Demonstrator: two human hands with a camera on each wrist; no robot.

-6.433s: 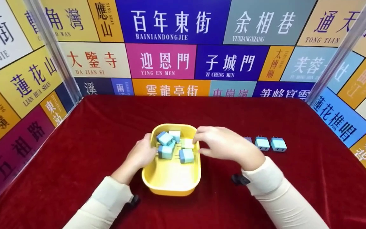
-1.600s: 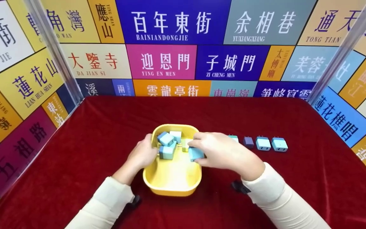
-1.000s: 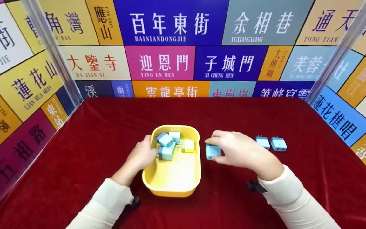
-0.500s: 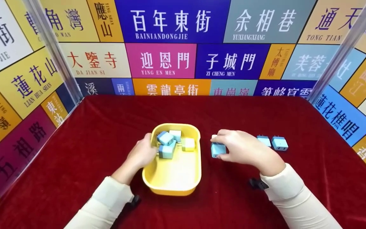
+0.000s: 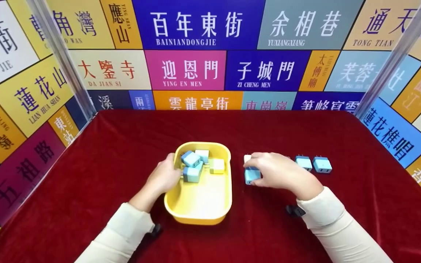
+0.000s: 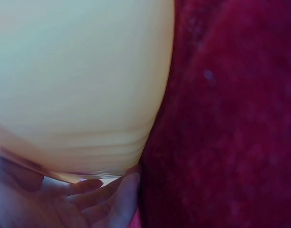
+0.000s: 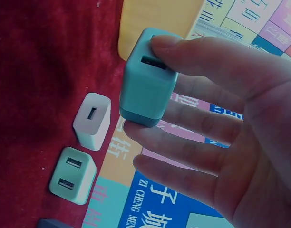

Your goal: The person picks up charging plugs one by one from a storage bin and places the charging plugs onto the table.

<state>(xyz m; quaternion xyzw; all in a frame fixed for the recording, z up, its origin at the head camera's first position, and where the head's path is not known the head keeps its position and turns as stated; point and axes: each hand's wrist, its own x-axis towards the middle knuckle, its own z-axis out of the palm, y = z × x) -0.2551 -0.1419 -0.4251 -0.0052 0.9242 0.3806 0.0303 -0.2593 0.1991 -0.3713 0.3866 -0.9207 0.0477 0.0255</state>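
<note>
My left hand [image 5: 163, 173] grips the left side of a yellow plastic bin [image 5: 197, 219]; in the left wrist view its fingers [image 6: 124, 194] lie at the bin wall [image 6: 83, 85]. Right of the bin, my right hand [image 5: 274, 170] pinches a light blue USB charger [image 5: 252, 176]. The right wrist view shows my thumb on the port face of that charger [image 7: 148, 90], fingers under its dark blue end. A white charger [image 5: 247, 158] stands just behind it. Inside the bin are several chargers: blue two-tone ones [image 5: 191, 174], a white one [image 5: 202, 156] and a yellow-green one [image 5: 216, 166].
Light blue chargers [image 5: 303, 163] [image 5: 322, 164] stand in a row at the right on the red cloth [image 5: 130, 135]. A pale green charger [image 7: 73, 175] and a dark one [image 7: 53, 223] are partly hidden behind my right hand. Sign-printed panels [image 5: 203, 25] close off the back and sides.
My right hand has taken the light blue charger out of the bin and carried it right, to just in front of the white charger. The left hand keeps its grip on the bin.
</note>
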